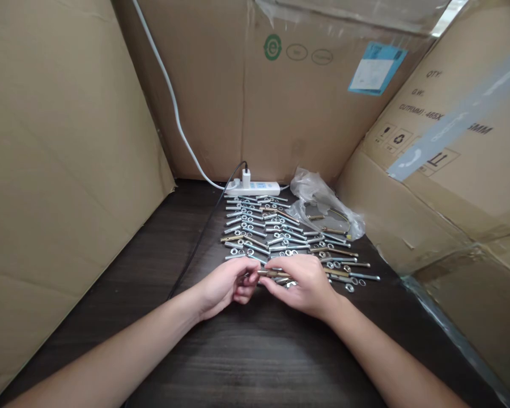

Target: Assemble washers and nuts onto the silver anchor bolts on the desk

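Note:
My right hand point(304, 283) is closed on a brass-coloured bolt point(268, 273), which lies roughly level and points toward my left hand. The fingers of my left hand point(233, 281) are curled and pinched together at the bolt's left end. Whatever they may hold is too small or hidden to tell. Just beyond both hands, several silver bolts point(289, 247) and metal sleeves point(233, 229) lie in rows on the dark table. Among them are loose nuts point(349, 288) and washers point(362, 282). My right hand covers some of the nearest pieces.
A white power strip point(272, 188) with a plugged-in adapter point(246, 178) stands behind the rows. A black cable point(204, 226) crosses the table point(153, 255) on the left. At the back right lies a clear plastic bag point(318, 192). Cardboard boxes point(204, 85) wall in three sides.

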{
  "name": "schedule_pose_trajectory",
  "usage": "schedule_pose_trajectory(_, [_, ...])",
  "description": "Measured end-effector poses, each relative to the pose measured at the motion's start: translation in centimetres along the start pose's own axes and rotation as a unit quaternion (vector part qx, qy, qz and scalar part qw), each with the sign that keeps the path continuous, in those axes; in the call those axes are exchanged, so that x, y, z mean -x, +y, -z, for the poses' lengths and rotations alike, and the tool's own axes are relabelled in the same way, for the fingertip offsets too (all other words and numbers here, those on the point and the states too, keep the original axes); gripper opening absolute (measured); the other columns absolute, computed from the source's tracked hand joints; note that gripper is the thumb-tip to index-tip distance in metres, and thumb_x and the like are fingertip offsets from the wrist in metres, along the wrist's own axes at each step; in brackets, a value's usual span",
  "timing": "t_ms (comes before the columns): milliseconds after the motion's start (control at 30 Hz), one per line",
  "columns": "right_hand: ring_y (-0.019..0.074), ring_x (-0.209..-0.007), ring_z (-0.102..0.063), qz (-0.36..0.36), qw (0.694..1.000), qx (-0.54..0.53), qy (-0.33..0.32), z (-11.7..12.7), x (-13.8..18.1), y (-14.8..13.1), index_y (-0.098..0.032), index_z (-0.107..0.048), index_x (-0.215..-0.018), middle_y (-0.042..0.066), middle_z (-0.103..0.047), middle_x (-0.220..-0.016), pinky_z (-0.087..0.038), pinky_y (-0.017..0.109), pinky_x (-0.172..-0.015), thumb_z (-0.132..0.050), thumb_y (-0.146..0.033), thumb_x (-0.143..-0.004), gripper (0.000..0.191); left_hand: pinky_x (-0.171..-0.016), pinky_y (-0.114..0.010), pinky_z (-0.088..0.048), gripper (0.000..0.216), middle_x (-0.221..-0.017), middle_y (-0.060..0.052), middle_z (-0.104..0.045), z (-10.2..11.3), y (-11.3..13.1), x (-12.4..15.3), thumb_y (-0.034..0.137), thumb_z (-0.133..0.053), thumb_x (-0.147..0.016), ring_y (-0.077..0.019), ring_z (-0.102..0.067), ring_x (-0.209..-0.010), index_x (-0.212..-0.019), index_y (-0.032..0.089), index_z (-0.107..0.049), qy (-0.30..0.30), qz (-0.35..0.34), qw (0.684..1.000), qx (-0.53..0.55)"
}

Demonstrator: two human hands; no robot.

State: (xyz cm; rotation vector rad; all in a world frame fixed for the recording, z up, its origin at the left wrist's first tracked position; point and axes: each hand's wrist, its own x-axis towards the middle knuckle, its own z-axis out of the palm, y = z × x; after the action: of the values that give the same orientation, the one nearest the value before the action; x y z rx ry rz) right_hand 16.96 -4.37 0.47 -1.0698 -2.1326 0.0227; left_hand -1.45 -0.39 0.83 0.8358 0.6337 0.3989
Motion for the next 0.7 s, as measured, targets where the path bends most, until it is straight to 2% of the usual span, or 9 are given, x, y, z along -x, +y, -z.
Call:
schedule_pose_trajectory(133, [0.0131, -0.068, -0.065, 0.000, 1.000, -0.009, 0.000, 0.0, 0.1, 0.3, -0.019, -0.064, -0.089, 0.001, -0.071, -0.080, -0.046, 0.023, -0.066, -0.061, -0.029, -0.085, 0.011, -0.045, -0.019, -0.009, 0.021, -0.063, 0.006, -0.027, -0.2, 0.3, 0.2, 0.029, -0.051, -0.085, -0.0037, -0.015, -0.048, -0.075, 0.017, -0.037, -0.004, -0.005, 1.000, 0.008])
schedule_pose_trajectory(300, [0.0140, -0.069, -0.064, -0.017, 1.000, -0.007, 0.004, 0.1, 0.2, 0.6, -0.018, -0.063, -0.088, 0.004, -0.070, -0.083, -0.047, 0.024, -0.067, -0.058, -0.032, -0.087, 0.015, -0.046, -0.018, -0.011, 0.021, -0.061, 0.007, -0.022, -0.1, 0.4, 0.4, 0.029, -0.049, -0.090, -0.0042, -0.015, -0.049, -0.077, 0.017, -0.037, -0.038, -0.035, 0.999, 0.002])
schedule_pose_trajectory(367, [0.0143, -0.070, -0.063, -0.030, 0.999, 0.005, -0.027, 0.3, 0.1, 0.6, -0.018, -0.062, -0.089, 0.004, -0.069, -0.082, -0.046, 0.024, -0.068, -0.054, -0.033, -0.089, 0.017, -0.046, -0.018, -0.012, 0.023, -0.060, 0.008, -0.022, 0.1, 0.4, 0.3, 0.031, -0.049, -0.090, -0.0042, -0.014, -0.049, -0.077, 0.017, -0.036, -0.041, -0.047, 0.998, -0.007])
schedule_pose_trajectory(533, [0.0149, -0.068, -0.059, -0.081, 0.977, 0.090, -0.174, 0.8, -0.4, -0.3, -0.019, -0.058, -0.082, 0.002, -0.065, -0.074, -0.036, 0.024, -0.060, -0.047, -0.028, -0.092, 0.018, -0.045, -0.018, -0.014, 0.028, -0.059, 0.008, -0.023, 0.3, 0.0, 0.0, 0.037, -0.053, -0.088, -0.0050, -0.015, -0.049, -0.077, 0.018, -0.036, -0.031, -0.064, 0.994, -0.080])
schedule_pose_trajectory(700, [0.0135, -0.065, -0.057, -0.101, 0.965, 0.108, -0.214, 0.8, -0.5, -1.0, -0.020, -0.056, -0.085, 0.000, -0.064, -0.075, -0.030, 0.024, -0.056, -0.047, -0.025, -0.091, 0.012, -0.047, -0.019, -0.023, 0.025, -0.062, 0.007, -0.033, 0.0, 0.2, 0.1, 0.041, -0.049, -0.089, -0.0064, -0.026, -0.051, -0.082, 0.018, -0.042, 0.019, -0.108, 0.967, -0.230])
